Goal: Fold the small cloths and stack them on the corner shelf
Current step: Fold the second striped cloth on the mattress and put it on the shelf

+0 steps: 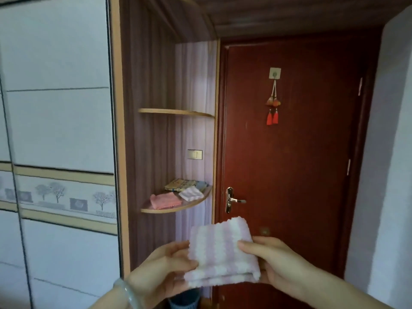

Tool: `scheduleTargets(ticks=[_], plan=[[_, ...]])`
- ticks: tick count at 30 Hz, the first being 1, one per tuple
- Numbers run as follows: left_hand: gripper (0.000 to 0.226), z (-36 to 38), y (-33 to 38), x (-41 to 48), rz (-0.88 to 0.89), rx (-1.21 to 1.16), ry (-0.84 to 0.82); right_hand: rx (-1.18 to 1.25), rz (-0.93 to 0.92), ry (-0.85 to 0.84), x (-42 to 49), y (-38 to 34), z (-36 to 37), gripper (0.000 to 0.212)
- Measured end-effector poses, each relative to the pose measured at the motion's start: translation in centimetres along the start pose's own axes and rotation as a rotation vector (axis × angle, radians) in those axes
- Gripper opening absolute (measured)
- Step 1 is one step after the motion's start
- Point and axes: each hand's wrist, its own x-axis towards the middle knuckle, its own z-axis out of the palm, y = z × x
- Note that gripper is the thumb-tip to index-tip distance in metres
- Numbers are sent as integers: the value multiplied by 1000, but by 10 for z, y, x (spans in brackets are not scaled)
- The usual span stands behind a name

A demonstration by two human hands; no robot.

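A fluffy pink-and-white striped cloth (221,253), folded into layers, is held in the air between both hands. My left hand (161,267) grips its left edge, thumb on top. My right hand (270,256) pinches its right edge. The curved corner shelf (178,207) is above and behind the cloth. On it lie a folded pink cloth (164,200), a small pink-and-white striped cloth (191,193), a yellow patterned cloth (180,184) and a blue-grey one (201,185).
An upper corner shelf (176,111) sits higher up. A red door (289,152) with a metal handle (234,200) and a hanging tassel ornament (273,103) is to the right. White wardrobe panels (58,130) fill the left. A blue basket (185,301) stands on the floor below.
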Motion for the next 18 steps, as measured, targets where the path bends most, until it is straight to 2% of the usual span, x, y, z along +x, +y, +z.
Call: scheduleTargets(ticks=[7, 12, 18], plan=[[65, -43, 53, 142, 115, 38, 82, 50, -13, -51, 162, -35, -55, 22], [47, -77, 69, 225, 138, 16, 56, 79, 24, -66, 264, -31, -78, 24], [71, -151, 89, 337, 106, 37, 191, 68, 19, -64, 384, -30, -101, 25]])
